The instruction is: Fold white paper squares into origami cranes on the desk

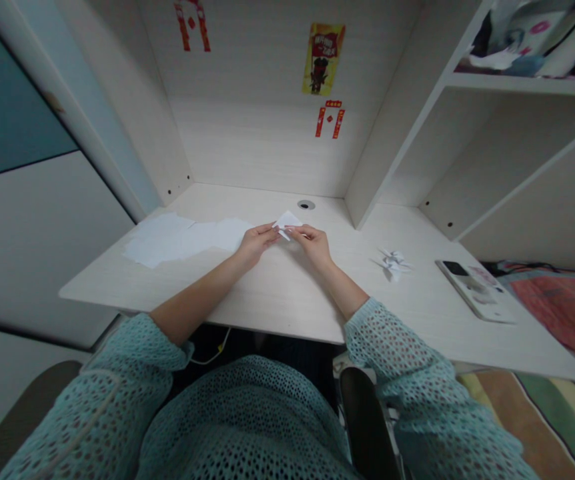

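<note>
The pale worktop [277, 300] spreads wide in front of the seated person, its back edge meeting an upright panel [262, 147] that bears red and yellow stickers. Along the left part of the worktop, between the left edge and the hands, white paper sheets [162, 240] lie flat and overlapping. The left hand [260, 241] and right hand [311, 241] are close together near the middle of the worktop's length, the fingers of both clamped on one folded white paper [288, 219] above the surface. A pale phone [477, 291] lies toward the right edge, dark camera block at its far end. Left of it, folded paper figures [393, 265] sit clustered; their number is hard to tell. A round cable hole [306, 205] shows near the back edge, just beyond the held paper.
</note>
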`<action>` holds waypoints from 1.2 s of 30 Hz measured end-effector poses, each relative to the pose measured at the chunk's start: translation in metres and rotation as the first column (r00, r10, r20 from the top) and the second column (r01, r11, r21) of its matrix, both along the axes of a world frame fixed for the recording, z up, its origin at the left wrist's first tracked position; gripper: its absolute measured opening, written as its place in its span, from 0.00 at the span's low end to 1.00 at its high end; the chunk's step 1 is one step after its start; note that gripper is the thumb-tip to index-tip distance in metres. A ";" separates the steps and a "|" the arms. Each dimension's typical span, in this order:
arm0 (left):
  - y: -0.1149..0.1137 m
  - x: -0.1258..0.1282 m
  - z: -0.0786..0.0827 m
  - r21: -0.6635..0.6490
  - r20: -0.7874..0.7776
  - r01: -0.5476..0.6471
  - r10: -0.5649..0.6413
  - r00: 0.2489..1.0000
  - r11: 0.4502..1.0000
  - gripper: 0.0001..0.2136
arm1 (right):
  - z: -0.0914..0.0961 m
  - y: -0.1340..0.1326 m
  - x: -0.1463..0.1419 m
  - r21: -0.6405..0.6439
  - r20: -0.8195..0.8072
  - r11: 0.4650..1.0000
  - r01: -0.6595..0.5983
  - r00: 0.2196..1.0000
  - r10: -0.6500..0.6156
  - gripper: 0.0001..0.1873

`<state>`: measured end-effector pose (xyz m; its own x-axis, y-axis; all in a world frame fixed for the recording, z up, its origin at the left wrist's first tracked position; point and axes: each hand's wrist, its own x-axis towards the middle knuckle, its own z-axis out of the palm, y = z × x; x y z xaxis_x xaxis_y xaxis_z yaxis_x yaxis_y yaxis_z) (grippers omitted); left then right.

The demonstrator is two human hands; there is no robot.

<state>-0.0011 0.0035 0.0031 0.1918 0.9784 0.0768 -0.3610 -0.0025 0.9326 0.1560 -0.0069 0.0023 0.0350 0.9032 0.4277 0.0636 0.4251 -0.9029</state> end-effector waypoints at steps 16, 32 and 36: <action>0.006 -0.004 -0.005 -0.109 0.136 0.064 -0.049 0.990 0.992 0.07 | -0.016 0.011 0.001 -0.042 -0.167 0.994 -0.105 0.981 0.096 0.11; -0.009 -0.001 0.012 0.410 -0.284 -0.103 0.234 0.930 0.906 0.14 | 0.001 0.001 0.006 0.007 -0.025 0.999 -0.031 0.999 0.032 0.11; -0.006 -0.001 0.010 0.373 -0.283 -0.170 0.286 0.915 0.912 0.10 | 0.002 -0.001 0.003 0.014 -0.023 0.999 -0.039 0.999 0.039 0.11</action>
<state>-0.0025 -0.0028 0.0132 0.0371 0.9250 0.3780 0.0106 -0.3786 0.9255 0.1590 -0.0075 0.0041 0.0098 0.8983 0.4394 0.0256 0.4390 -0.8981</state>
